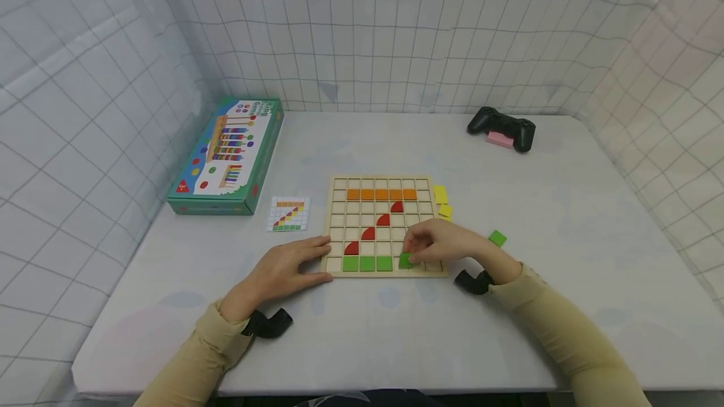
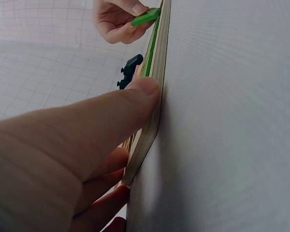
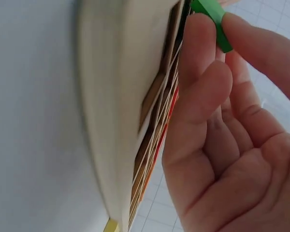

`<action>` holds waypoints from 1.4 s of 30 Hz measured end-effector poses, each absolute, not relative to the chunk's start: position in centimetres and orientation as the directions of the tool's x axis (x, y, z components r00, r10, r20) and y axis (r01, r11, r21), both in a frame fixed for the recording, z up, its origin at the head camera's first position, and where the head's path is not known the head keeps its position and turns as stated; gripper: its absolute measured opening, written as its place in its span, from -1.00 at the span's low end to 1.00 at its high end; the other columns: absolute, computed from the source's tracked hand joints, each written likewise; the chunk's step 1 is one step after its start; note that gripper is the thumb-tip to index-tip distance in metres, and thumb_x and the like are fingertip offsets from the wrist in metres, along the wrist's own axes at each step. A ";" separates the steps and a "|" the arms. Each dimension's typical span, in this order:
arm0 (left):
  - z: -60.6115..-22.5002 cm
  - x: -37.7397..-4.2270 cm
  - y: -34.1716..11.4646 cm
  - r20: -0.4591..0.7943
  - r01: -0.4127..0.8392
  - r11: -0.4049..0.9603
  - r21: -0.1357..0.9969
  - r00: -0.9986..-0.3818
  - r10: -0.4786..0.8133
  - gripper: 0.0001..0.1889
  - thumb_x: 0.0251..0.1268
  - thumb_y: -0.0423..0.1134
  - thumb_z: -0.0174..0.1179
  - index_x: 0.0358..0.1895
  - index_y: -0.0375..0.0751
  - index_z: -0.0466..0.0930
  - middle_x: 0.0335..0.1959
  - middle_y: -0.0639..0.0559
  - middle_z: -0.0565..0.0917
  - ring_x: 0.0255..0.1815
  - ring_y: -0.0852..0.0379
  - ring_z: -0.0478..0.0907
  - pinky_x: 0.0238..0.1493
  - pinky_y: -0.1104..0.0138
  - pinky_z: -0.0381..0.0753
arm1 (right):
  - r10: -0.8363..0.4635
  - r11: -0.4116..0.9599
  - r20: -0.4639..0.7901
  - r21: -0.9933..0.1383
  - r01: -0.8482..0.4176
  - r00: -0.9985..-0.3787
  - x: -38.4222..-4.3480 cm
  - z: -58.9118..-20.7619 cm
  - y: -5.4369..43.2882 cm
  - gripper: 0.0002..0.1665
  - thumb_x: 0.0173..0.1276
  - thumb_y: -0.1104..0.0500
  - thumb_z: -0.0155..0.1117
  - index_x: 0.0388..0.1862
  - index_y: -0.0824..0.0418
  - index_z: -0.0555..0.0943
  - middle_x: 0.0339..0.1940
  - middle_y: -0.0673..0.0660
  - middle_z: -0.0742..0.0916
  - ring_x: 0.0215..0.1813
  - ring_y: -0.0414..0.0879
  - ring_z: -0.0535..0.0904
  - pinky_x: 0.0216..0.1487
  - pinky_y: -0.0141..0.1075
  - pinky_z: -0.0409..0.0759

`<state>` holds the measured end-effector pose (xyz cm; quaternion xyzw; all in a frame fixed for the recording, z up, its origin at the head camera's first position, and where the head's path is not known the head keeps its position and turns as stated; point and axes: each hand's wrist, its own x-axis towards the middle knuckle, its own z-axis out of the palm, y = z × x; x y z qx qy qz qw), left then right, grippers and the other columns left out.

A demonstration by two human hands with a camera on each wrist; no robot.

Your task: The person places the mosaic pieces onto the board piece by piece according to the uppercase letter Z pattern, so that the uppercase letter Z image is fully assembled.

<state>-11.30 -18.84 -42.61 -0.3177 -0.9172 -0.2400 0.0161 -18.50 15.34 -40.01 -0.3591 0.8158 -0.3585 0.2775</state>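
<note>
A wooden grid board (image 1: 383, 274) lies flat on the table, with a row of orange square tiles (image 1: 381, 195) near its top. Red quarter-round tiles (image 1: 368, 233) step diagonally down to the left, and green square tiles (image 1: 367, 264) fill part of the bottom row. My right hand (image 1: 444, 240) pinches a green square tile (image 3: 213, 19) between thumb and finger; it is tilted over the bottom row, right of the other green ones. My left hand (image 1: 285, 269) touches the board's lower left edge, thumb and fingers fairly straight (image 2: 145, 87).
Left of the board lies a pattern card (image 1: 288, 213), and beyond it a green game box (image 1: 226, 156). Several yellow tiles (image 1: 440, 194) and a loose green tile (image 1: 498, 238) lie to the right. A black game controller (image 1: 502, 127) rests on a pink block (image 1: 499, 139) at the back right.
</note>
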 end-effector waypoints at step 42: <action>-42.4 -11.2 -18.7 0.179 0.595 0.681 0.427 -0.794 0.581 -0.35 0.13 0.13 0.27 0.19 -0.27 0.52 0.27 -0.05 0.45 0.26 0.02 0.39 0.16 0.11 0.45 | -0.576 0.617 -0.154 -0.725 -0.304 -0.803 -17.9 -38.5 24.8 -0.65 0.19 0.06 0.40 -0.10 0.20 0.63 -0.29 0.03 0.65 -0.29 -0.11 0.54 -0.26 -0.35 0.54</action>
